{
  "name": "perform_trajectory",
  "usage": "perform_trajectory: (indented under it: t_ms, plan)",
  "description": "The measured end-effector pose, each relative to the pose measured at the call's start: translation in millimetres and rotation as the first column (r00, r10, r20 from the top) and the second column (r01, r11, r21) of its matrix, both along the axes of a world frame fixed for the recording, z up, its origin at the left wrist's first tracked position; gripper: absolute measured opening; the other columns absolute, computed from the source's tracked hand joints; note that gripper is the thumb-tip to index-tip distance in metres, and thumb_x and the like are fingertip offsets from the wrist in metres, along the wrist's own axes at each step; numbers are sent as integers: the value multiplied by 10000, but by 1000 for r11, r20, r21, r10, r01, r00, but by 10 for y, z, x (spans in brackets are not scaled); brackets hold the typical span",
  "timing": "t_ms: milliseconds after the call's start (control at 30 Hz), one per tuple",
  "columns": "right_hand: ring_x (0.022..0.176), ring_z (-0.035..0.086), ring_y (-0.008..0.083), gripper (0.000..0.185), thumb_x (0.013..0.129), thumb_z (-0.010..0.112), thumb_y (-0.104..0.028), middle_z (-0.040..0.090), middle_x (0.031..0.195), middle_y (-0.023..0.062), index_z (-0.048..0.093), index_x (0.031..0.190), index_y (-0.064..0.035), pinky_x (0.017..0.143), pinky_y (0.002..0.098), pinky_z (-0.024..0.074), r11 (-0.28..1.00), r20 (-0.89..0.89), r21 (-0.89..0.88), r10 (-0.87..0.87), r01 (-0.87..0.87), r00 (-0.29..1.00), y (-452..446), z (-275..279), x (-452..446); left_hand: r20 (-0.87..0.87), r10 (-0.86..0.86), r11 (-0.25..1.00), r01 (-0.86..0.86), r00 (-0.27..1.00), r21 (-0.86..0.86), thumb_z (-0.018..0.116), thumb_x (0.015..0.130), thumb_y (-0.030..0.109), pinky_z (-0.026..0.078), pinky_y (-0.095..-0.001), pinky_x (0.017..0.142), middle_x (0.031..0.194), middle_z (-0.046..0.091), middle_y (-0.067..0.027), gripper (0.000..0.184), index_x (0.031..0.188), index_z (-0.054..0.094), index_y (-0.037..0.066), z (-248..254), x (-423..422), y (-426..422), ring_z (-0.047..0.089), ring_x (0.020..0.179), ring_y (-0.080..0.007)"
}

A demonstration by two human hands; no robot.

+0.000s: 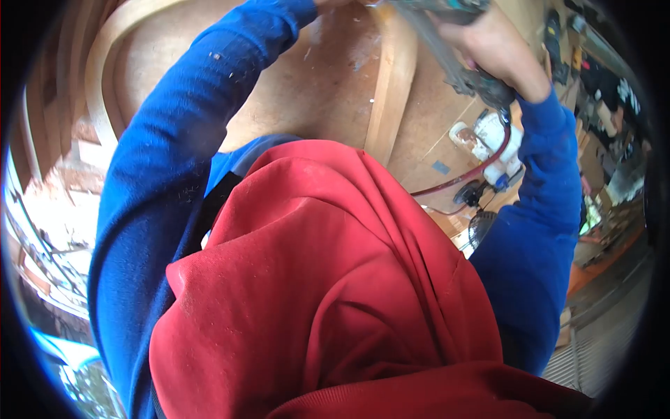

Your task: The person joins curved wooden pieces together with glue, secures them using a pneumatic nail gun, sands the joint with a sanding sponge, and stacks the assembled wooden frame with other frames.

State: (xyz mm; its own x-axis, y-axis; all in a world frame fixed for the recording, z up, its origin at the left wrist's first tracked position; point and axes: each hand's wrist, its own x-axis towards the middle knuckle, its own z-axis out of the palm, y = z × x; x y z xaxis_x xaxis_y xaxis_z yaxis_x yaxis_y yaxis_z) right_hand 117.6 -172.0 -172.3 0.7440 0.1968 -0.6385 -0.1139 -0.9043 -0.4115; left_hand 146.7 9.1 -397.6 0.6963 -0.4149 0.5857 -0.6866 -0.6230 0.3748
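At the upper right, my right hand (497, 54) is closed around the handle of a dark green and grey nail gun (434, 43). A red air hose (474, 170) runs from the base of its handle, down and to the left. Only a sliver of my left hand (336, 2) shows at the top edge, near the gun's front end; its fingers are out of frame. Below the gun's front end, a curved wooden strip (392, 87) lies across a brown wooden panel (314, 91).
More curved wooden strips (105, 66) stand at the left. White plastic bottles (499, 143) and a dark fan (481, 227) are beyond the hose at the right. Tools and clutter (607, 105) line the far right. My red garment (314, 265) hides the lower middle.
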Motion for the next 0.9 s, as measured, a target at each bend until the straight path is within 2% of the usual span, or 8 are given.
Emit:
perform_trajectory:
  t_ms: [133,167,200,267,300,567,700,900]
  plan:
    - [1030,656,275,395,844,689,-84,719,1061,118,654,1233,-28,964,378,512,972,277,198,70,-129,958,-98,-130,-140,-254,46,995,-22,966,98,609,898,239,504,-443,934,1068,667,-206,405,1187,602,-45,53,-12,-54,635,1035,-360]
    - [862,686,241,378,845,687,-73,720,968,114,655,1218,-16,811,372,567,970,365,176,96,-170,926,-236,-231,-151,-143,58,997,-50,988,65,602,889,212,503,-446,951,1109,669,-226,420,1213,595,-56,-161,15,-77,635,1065,-368]
    - [793,678,222,369,846,684,-71,712,919,107,654,1209,-13,743,365,563,986,225,165,-33,-4,974,-223,-92,-127,-276,7,999,4,961,41,579,956,233,483,-459,995,1179,660,-252,419,1264,598,-51,-52,17,-37,618,1120,-400]
    - [655,661,185,350,849,678,-66,695,820,92,653,1193,-7,607,352,556,945,-84,88,-308,315,948,-181,189,-118,-252,21,993,9,967,116,568,969,221,532,-471,824,948,683,-158,179,929,584,47,198,23,-34,666,943,-366]
    - [514,591,131,277,855,663,-58,650,709,60,665,1125,1,467,323,486,930,-7,216,-303,297,953,-289,134,-132,-257,32,992,1,966,129,564,973,226,529,-470,829,952,685,-158,186,934,585,46,228,48,-37,665,943,-364]
    - [507,589,140,154,894,669,-124,637,648,59,670,826,15,470,319,475,887,-187,134,-415,442,890,-260,154,2,-299,36,991,3,954,131,510,1040,300,477,-468,901,968,684,-141,258,1005,603,62,309,59,-58,627,1001,-346]
    - [464,544,113,170,874,661,-136,573,584,32,661,773,1,456,291,443,945,-207,70,-299,319,932,-251,45,42,-433,-64,990,112,899,87,449,1080,381,445,-464,942,1019,685,-122,337,1066,617,90,446,84,29,601,1051,-335]
    - [496,573,136,202,868,701,-145,614,613,52,650,726,-11,461,315,473,922,-242,64,-357,382,902,-153,98,127,-383,-184,980,138,905,-144,350,1098,474,432,-452,975,1090,689,-121,463,1182,611,101,364,73,77,595,1060,-346]
